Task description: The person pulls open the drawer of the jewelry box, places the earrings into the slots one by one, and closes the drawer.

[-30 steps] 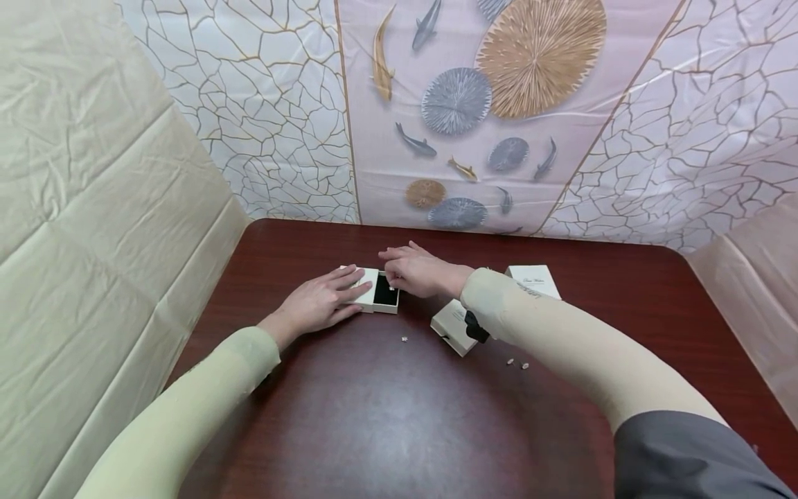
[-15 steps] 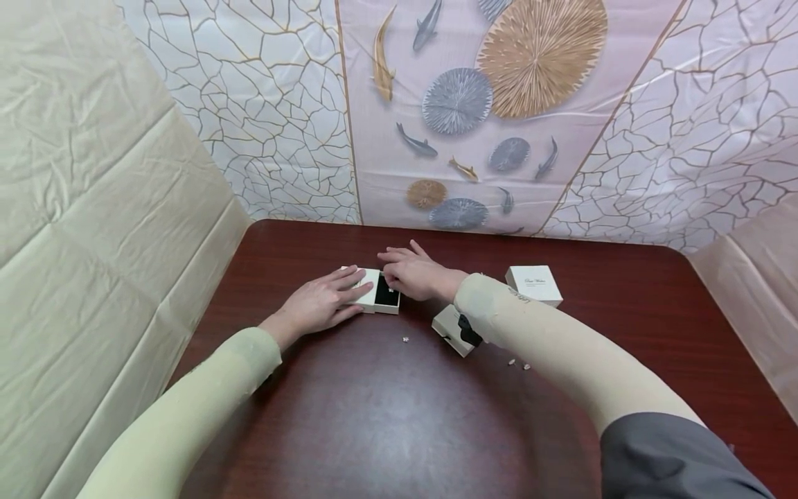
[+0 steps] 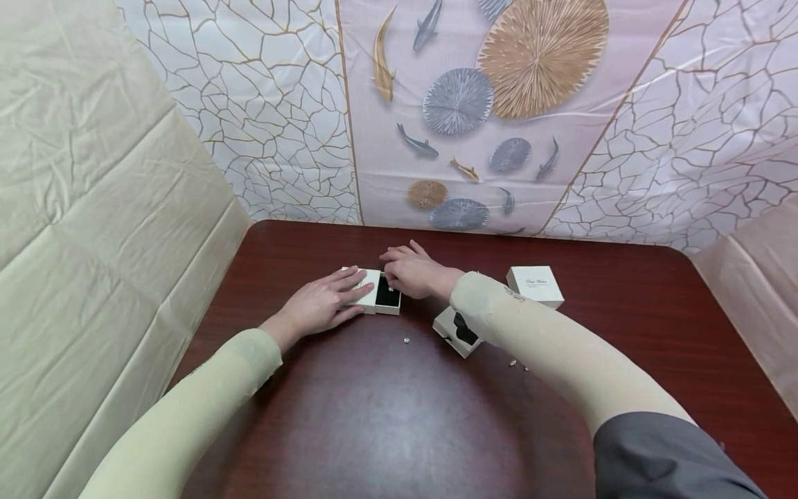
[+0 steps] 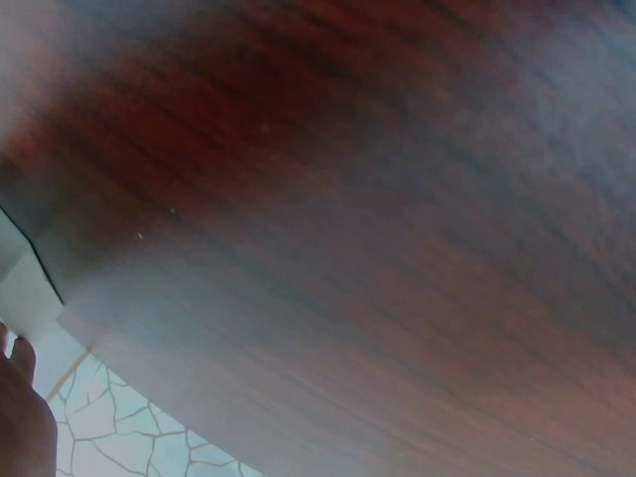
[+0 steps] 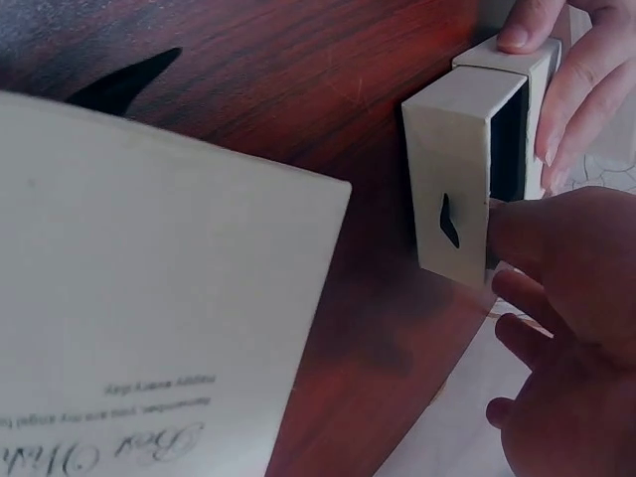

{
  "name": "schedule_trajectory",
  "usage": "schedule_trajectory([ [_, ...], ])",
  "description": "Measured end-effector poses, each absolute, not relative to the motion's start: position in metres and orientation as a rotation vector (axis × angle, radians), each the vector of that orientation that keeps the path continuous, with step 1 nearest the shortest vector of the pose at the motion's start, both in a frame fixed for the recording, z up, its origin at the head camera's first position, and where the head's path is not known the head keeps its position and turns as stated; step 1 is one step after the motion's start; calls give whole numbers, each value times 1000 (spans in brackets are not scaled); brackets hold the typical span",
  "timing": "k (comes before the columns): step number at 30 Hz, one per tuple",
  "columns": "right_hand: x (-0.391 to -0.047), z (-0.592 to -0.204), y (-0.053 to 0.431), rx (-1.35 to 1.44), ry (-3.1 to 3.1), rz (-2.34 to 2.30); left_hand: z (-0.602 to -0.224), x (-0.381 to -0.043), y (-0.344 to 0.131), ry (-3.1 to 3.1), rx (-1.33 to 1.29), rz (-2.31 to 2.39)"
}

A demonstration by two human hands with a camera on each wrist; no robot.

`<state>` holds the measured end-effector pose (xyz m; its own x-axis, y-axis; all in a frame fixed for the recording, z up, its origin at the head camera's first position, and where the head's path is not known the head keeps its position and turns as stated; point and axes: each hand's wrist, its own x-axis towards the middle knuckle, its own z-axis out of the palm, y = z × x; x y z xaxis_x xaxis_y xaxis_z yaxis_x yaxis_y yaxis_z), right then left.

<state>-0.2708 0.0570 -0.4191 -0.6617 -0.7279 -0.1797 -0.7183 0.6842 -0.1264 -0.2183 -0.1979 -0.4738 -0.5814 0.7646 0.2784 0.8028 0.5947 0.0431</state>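
My left hand [image 3: 321, 301] lies over the white sleeve [image 3: 373, 279] of a small jewellery box, fingers extended across its top. The box's black-lined drawer [image 3: 388, 311] is pulled partway out to the right. In the right wrist view its front [image 5: 447, 184] has a short black ribbon tab [image 5: 449, 221]. My right hand [image 3: 419, 274] reaches into the drawer with bent thumb and forefinger, the other fingers raised. A tiny shiny piece [image 3: 391, 288], perhaps a stud earring, shows at those fingertips. Whether they pinch it is hidden.
A second white box [image 3: 450, 333] with a black bow [image 3: 464, 330] sits below the right wrist. A third printed box [image 3: 536, 284] stands behind the right forearm. Small shiny pieces lie loose: one [image 3: 406, 340] near the middle, a pair [image 3: 513, 363] further right. Curtains enclose the brown table [image 3: 386, 416].
My right forearm and wrist have shifted slightly left, uncovering more of the printed box. Its fingertips stay at the shiny piece in the drawer. My left hand and the box stay put.
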Motion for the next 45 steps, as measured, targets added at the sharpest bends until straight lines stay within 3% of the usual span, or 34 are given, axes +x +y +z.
schedule_trajectory([
  [32, -264, -423, 53, -1410, 2857, 234, -479, -218, -197, -2589, -1294, -269],
  [45, -235, -403, 78, -1616, 2843, 114, -474, -219, -198, -2581, -1291, -237],
])
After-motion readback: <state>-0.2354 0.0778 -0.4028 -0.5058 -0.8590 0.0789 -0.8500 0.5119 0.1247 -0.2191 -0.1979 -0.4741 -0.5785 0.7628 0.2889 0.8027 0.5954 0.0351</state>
